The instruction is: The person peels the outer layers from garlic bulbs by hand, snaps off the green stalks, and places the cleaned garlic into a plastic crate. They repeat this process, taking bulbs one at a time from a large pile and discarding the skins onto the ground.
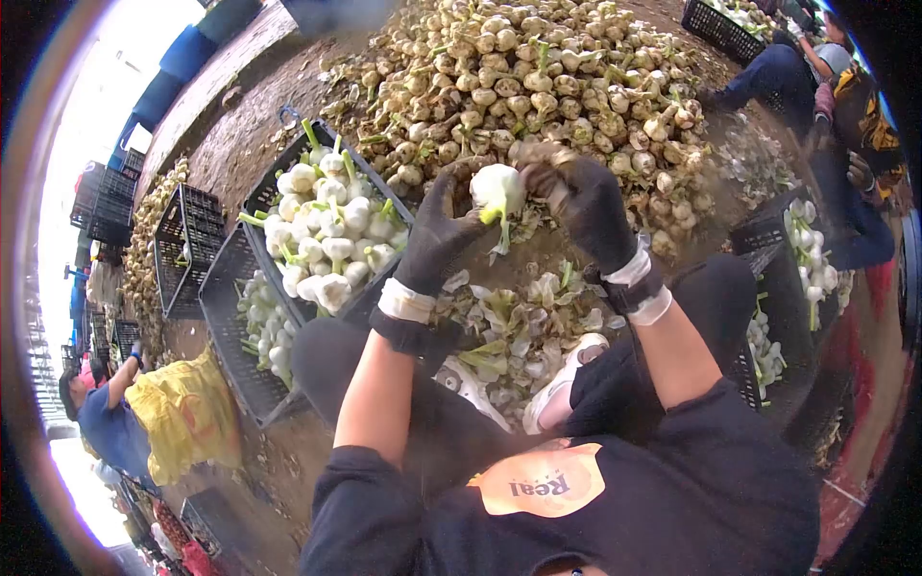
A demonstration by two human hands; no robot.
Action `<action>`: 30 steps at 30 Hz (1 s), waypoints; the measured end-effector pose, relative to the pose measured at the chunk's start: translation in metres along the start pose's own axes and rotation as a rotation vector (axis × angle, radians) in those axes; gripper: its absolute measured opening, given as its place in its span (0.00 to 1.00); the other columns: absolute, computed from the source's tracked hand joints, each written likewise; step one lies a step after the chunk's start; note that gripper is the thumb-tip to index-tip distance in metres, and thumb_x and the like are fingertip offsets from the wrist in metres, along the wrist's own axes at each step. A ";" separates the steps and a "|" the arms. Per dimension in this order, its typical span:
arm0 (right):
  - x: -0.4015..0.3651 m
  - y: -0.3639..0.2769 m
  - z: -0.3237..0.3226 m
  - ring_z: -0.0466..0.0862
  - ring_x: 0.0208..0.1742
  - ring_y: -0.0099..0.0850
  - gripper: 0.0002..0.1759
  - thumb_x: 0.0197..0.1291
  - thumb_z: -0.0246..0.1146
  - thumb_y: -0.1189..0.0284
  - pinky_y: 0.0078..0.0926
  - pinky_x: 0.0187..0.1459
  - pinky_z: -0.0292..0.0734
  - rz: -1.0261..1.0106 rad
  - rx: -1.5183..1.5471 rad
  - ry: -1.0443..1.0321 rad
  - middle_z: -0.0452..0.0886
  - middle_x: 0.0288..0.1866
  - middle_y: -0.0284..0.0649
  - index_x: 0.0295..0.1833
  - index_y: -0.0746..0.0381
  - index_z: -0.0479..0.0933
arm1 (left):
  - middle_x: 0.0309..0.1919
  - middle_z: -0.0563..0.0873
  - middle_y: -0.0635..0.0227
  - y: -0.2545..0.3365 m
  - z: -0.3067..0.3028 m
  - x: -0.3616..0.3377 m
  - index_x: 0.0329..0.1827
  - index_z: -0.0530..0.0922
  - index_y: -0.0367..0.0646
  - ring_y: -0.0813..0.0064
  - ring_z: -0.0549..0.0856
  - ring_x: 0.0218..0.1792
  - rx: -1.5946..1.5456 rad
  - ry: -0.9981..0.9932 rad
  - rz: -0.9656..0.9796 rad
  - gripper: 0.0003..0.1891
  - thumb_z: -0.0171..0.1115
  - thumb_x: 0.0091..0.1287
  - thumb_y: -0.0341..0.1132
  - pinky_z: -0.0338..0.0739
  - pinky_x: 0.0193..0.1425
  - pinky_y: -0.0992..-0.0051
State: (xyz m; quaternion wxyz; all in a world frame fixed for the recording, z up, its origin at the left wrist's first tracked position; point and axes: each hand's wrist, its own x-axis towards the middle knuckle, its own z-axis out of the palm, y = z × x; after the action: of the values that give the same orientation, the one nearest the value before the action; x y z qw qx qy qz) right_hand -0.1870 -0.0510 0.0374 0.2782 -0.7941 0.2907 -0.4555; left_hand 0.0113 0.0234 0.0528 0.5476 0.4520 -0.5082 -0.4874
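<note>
White bulb of garlic (499, 182), its green-and-yellow stem pointing back toward the wearer, sits between the two hands, at the fingertips of the left hand (434, 235). Left hand: dark-gloved, closed in a narrow hold on the bulb's side. Right hand (588, 206): also dark-gloved, bent fingers just beside the bulb's other side; fingertips blurred, so cannot tell whether they grip, touch or pinch anything. Below both hands, loose peelings (523, 322) cover the floor between two white shoes (569, 382). Just left of the left hand, a black crate (386, 190) tilts in view, filled with pale bulbs (331, 226), several with green stems; a second crate (230, 355) lies farther left, partly beneath it. Beyond both hands rises a heap of browner, soil-marked bulbs (538, 86). Right of the right hand, past the knee, more white bulbs (805, 250) lie in crates; beyond them, well apart, another person (812, 72) sits. Risks, as judged: the bulb could slip, being round and smooth and held at the glove tips; a hard pull from the right could twist it loose or snap the stem; bulbs piled high by the left hand could roll off if the crate were knocked.
</note>
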 end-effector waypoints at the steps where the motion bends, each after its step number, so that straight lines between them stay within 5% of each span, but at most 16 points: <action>1: 0.001 -0.008 0.000 0.83 0.43 0.52 0.10 0.61 0.61 0.71 0.45 0.45 0.78 0.005 -0.004 -0.003 0.84 0.43 0.50 0.46 0.61 0.83 | 0.58 0.81 0.60 0.000 0.001 0.001 0.68 0.68 0.34 0.72 0.80 0.59 0.123 0.004 -0.004 0.31 0.65 0.59 0.25 0.75 0.65 0.71; 3: 0.000 -0.016 -0.001 0.86 0.36 0.45 0.10 0.59 0.68 0.72 0.35 0.37 0.80 -0.069 -0.286 0.048 0.85 0.38 0.49 0.45 0.64 0.83 | 0.58 0.81 0.61 0.001 0.002 0.001 0.65 0.71 0.34 0.74 0.79 0.58 0.133 -0.039 -0.004 0.28 0.62 0.58 0.24 0.72 0.66 0.73; 10: -0.006 -0.009 0.009 0.83 0.32 0.51 0.07 0.60 0.64 0.71 0.43 0.32 0.77 0.032 -0.405 0.058 0.81 0.30 0.50 0.39 0.64 0.78 | 0.61 0.79 0.60 0.005 0.004 0.001 0.69 0.70 0.35 0.73 0.78 0.61 -0.022 -0.079 -0.078 0.28 0.63 0.64 0.26 0.73 0.67 0.72; 12: -0.006 -0.001 0.013 0.83 0.33 0.53 0.07 0.63 0.62 0.70 0.46 0.34 0.77 0.137 -0.329 0.090 0.82 0.29 0.51 0.41 0.63 0.77 | 0.63 0.78 0.60 -0.012 0.008 0.004 0.71 0.68 0.35 0.73 0.78 0.61 0.320 0.009 0.283 0.27 0.63 0.69 0.28 0.74 0.66 0.72; 13: -0.007 0.002 0.014 0.83 0.33 0.53 0.07 0.63 0.62 0.70 0.46 0.34 0.77 0.135 -0.328 0.088 0.82 0.29 0.51 0.41 0.63 0.77 | 0.63 0.78 0.60 -0.012 0.012 0.004 0.71 0.68 0.35 0.73 0.78 0.61 0.321 0.012 0.283 0.27 0.63 0.69 0.28 0.74 0.66 0.72; 15: -0.006 -0.002 0.014 0.83 0.34 0.54 0.08 0.63 0.62 0.70 0.47 0.35 0.77 0.355 -0.078 0.103 0.82 0.30 0.52 0.41 0.63 0.78 | 0.64 0.78 0.60 -0.010 0.018 0.005 0.72 0.68 0.36 0.72 0.78 0.62 -0.138 0.074 -0.075 0.27 0.63 0.71 0.30 0.75 0.65 0.71; 20: -0.001 -0.013 0.004 0.84 0.31 0.50 0.07 0.61 0.64 0.71 0.42 0.33 0.77 0.179 -0.179 0.118 0.83 0.30 0.52 0.40 0.63 0.82 | 0.62 0.79 0.59 -0.013 0.014 0.007 0.69 0.70 0.35 0.72 0.79 0.60 -0.221 0.115 -0.004 0.26 0.65 0.67 0.23 0.75 0.64 0.72; 22: -0.004 -0.013 0.003 0.83 0.28 0.50 0.07 0.54 0.68 0.71 0.41 0.29 0.75 0.011 -0.328 0.111 0.81 0.28 0.52 0.36 0.63 0.82 | 0.59 0.81 0.60 -0.014 0.009 0.009 0.66 0.71 0.36 0.71 0.80 0.58 -0.022 0.055 0.120 0.26 0.66 0.63 0.20 0.76 0.63 0.72; 25: -0.008 -0.010 0.002 0.81 0.29 0.54 0.08 0.49 0.69 0.70 0.45 0.29 0.75 0.038 -0.431 0.018 0.79 0.26 0.53 0.33 0.63 0.81 | 0.56 0.82 0.61 -0.006 0.006 0.005 0.62 0.73 0.36 0.70 0.82 0.55 0.273 0.036 0.169 0.23 0.66 0.62 0.20 0.77 0.62 0.72; 27: -0.009 -0.011 0.003 0.79 0.28 0.56 0.12 0.50 0.70 0.67 0.45 0.28 0.74 0.043 -0.463 0.000 0.77 0.24 0.55 0.30 0.64 0.78 | 0.56 0.82 0.61 -0.001 0.003 0.005 0.61 0.74 0.36 0.70 0.82 0.54 0.273 0.013 0.146 0.23 0.67 0.62 0.21 0.78 0.61 0.72; 30: -0.008 -0.011 0.005 0.80 0.23 0.47 0.14 0.57 0.67 0.65 0.39 0.26 0.74 0.021 -0.400 0.059 0.77 0.21 0.49 0.30 0.66 0.78 | 0.55 0.83 0.61 -0.009 -0.001 0.007 0.59 0.75 0.35 0.71 0.84 0.52 0.276 0.000 0.210 0.21 0.67 0.62 0.21 0.79 0.58 0.72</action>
State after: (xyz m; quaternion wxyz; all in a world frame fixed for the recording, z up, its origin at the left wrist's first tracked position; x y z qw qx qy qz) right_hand -0.1835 -0.0375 0.0387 0.1108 -0.8168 0.3917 -0.4088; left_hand 0.0115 0.0150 0.0443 0.5283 0.4675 -0.6146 -0.3531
